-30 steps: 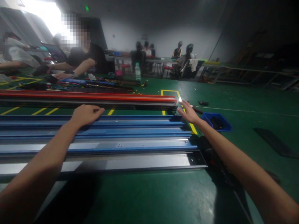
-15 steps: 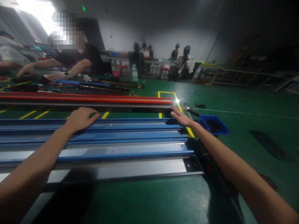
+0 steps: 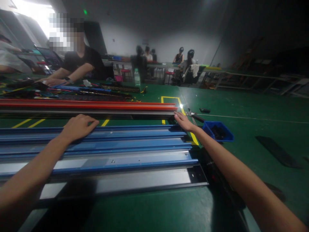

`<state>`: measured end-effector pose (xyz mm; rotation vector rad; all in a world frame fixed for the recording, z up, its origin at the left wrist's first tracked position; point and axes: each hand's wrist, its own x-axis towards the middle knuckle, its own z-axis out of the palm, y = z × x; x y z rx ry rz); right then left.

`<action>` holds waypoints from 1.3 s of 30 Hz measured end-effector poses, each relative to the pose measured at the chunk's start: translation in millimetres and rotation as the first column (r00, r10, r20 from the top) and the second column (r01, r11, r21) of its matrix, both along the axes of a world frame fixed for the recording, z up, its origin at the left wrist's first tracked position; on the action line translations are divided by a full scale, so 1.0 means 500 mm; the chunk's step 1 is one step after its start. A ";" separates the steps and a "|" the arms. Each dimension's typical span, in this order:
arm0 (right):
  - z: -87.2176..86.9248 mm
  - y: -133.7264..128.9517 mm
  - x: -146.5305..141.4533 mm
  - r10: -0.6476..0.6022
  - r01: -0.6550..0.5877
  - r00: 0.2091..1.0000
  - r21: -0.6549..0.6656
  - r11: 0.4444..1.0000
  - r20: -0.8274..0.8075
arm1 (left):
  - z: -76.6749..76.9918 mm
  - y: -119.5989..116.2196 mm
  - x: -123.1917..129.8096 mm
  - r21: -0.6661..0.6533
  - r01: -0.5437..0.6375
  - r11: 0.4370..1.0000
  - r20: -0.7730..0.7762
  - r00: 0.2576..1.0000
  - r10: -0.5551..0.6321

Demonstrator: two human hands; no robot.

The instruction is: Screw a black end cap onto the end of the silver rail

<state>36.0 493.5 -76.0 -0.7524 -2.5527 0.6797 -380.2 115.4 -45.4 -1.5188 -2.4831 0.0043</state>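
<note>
My left hand (image 3: 79, 127) is at the front side of a long black rail (image 3: 145, 116), palm down, thumb and forefinger apart; its other fingertips are hidden, so contact is unclear. My right hand (image 3: 183, 121) has its fingers stretched out against the right end of that black rail, holding nothing. Directly behind the black rail lies a long red rail (image 3: 135, 105), parallel to it. Nearer me, several blue channel profiles (image 3: 145, 142) lie side by side under my forearms. A silver-and-black profile (image 3: 149, 179) is closest to me.
Pliers (image 3: 196, 116) and a blue bin (image 3: 220, 131) of dark parts are right of the rails. A dark flat strip (image 3: 277, 151) lies farther right. Yellow tape (image 3: 170, 97) marks the green table. Across it, a co-worker (image 3: 79, 64) handles cables near a plastic bottle (image 3: 137, 78).
The view has shifted slightly, so the rails appear a little lower and further left. Both hands stay at about the same places along the black rail. The co-worker's hands have moved.
</note>
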 end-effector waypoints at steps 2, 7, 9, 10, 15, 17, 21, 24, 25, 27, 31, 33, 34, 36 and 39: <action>0.002 -0.001 -0.001 0.005 -0.005 1.000 0.021 1.000 0.005 | 0.000 0.000 0.000 0.000 0.000 1.000 -0.003 1.000 0.000; 0.012 -0.005 0.000 0.001 -0.003 1.000 0.088 0.996 0.025 | 0.002 0.001 0.003 -0.002 -0.018 1.000 -0.012 1.000 0.018; 0.016 -0.007 0.002 0.004 -0.008 0.999 0.119 0.993 0.039 | 0.001 -0.001 0.002 0.003 -0.032 0.999 -0.013 0.999 0.032; 0.017 -0.008 0.002 0.008 -0.014 0.999 0.133 0.991 0.047 | 0.000 -0.002 0.000 0.008 -0.041 0.999 -0.013 0.999 0.042; 0.023 -0.017 0.006 0.030 -0.042 0.997 0.188 0.981 0.070 | -0.008 -0.007 -0.011 0.035 -0.082 0.996 -0.011 0.997 0.083; 0.027 -0.022 0.007 0.037 -0.051 0.997 0.200 0.978 0.074 | -0.012 -0.007 -0.013 0.040 -0.095 0.995 -0.009 0.995 0.095; 0.036 -0.031 0.008 0.045 -0.062 0.996 0.212 0.975 0.082 | -0.016 -0.004 -0.012 0.034 -0.090 0.995 0.004 0.996 0.090; 0.042 -0.036 0.008 0.043 -0.063 0.995 0.217 0.974 0.095 | -0.018 -0.002 -0.012 0.029 -0.078 0.996 0.018 0.997 0.078; 0.044 -0.037 0.008 0.042 -0.063 0.994 0.218 0.974 0.100 | -0.019 -0.002 -0.013 0.028 -0.079 0.997 0.025 0.997 0.078; 0.046 -0.038 0.008 0.039 -0.063 0.993 0.221 0.973 0.108 | -0.021 -0.004 -0.017 0.025 -0.083 0.996 0.042 0.996 0.081; 0.048 -0.038 0.011 0.028 -0.054 0.993 0.234 0.971 0.116 | -0.028 -0.007 -0.025 0.030 -0.096 0.995 0.081 0.992 0.093; 0.048 -0.037 0.012 0.023 -0.052 0.993 0.242 0.969 0.120 | -0.033 -0.008 -0.028 0.035 -0.098 0.995 0.099 0.991 0.094; 0.049 -0.037 0.013 0.023 -0.053 0.992 0.246 0.968 0.122 | -0.036 -0.008 -0.029 0.036 -0.097 0.995 0.108 0.990 0.093; 0.051 -0.038 0.013 0.030 -0.061 0.992 0.249 0.967 0.126 | -0.041 -0.008 -0.032 0.034 -0.091 0.995 0.124 0.989 0.086; 0.056 -0.042 0.014 0.038 -0.069 0.991 0.244 0.967 0.130 | -0.046 -0.007 -0.035 0.027 -0.074 0.997 0.142 0.987 0.069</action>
